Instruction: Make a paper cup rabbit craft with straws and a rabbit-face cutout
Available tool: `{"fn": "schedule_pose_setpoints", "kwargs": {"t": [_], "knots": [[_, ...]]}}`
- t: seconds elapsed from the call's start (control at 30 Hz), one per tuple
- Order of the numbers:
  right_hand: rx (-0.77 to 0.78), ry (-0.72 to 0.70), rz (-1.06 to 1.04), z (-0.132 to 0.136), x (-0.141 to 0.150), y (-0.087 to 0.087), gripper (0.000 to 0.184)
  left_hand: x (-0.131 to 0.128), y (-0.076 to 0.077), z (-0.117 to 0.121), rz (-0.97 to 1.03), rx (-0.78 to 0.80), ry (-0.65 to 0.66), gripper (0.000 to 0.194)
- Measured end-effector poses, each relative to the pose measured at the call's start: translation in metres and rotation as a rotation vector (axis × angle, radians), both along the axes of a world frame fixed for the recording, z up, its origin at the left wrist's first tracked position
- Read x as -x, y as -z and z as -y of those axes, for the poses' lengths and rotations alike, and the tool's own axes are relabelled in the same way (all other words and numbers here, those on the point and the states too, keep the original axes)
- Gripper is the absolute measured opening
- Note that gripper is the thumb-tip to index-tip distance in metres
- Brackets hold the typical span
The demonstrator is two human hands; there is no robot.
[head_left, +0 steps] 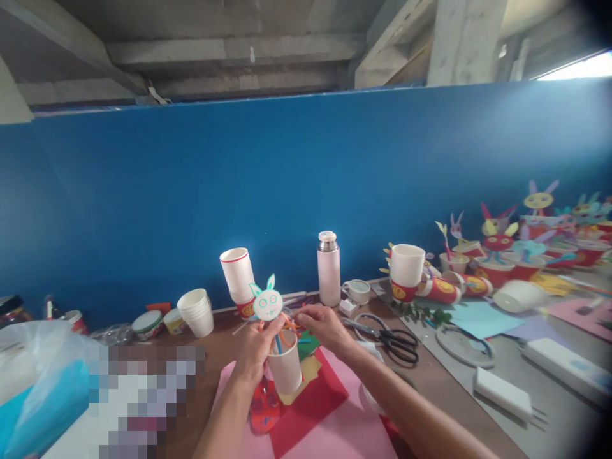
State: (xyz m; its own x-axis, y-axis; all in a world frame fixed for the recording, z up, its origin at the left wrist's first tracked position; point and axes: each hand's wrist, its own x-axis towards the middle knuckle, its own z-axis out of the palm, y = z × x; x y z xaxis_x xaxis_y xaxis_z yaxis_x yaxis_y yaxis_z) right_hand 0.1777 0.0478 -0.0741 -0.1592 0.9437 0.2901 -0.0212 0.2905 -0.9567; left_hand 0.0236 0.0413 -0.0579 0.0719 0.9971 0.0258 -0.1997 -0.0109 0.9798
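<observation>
A white paper bunny head [268,307] with green-edged ears and a drawn face stands above a white paper cup [285,373]. My left hand [258,347] is closed on the bunny just below its head, the thumb at its lower edge. Beneath it a blue stick [278,344] runs into the cup's mouth. Beside the head, a thin orange strip [288,324] curls in loops. My right hand [327,325] pinches at this strip, though its fingertips are small and partly hidden. A red paper shape with drawn marks [265,411] lies below my left wrist.
Pink paper [335,417] and red paper [310,408] lie under the cup. Black-handled scissors [399,344] rest to the right. A pink flask [328,271] and stacked cups [238,274] stand behind. Several finished cup bunnies [500,242] crowd the far right, before a blue partition [287,172].
</observation>
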Motion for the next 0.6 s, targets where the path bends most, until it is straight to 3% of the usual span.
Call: {"fn": "schedule_pose_setpoints", "kwargs": {"t": [0.33, 0.6], "knots": [[-0.033, -0.023, 0.028, 0.0004, 0.0061, 0.0031, 0.021, -0.0011, 0.0088, -0.0040, 0.051, 0.015, 0.027, 0.025], [-0.014, 0.034, 0.086, 0.0000, 0.0067, 0.0072, 0.019, -0.0067, 0.0067, -0.0018, 0.106, 0.037, 0.038, 0.026]]}}
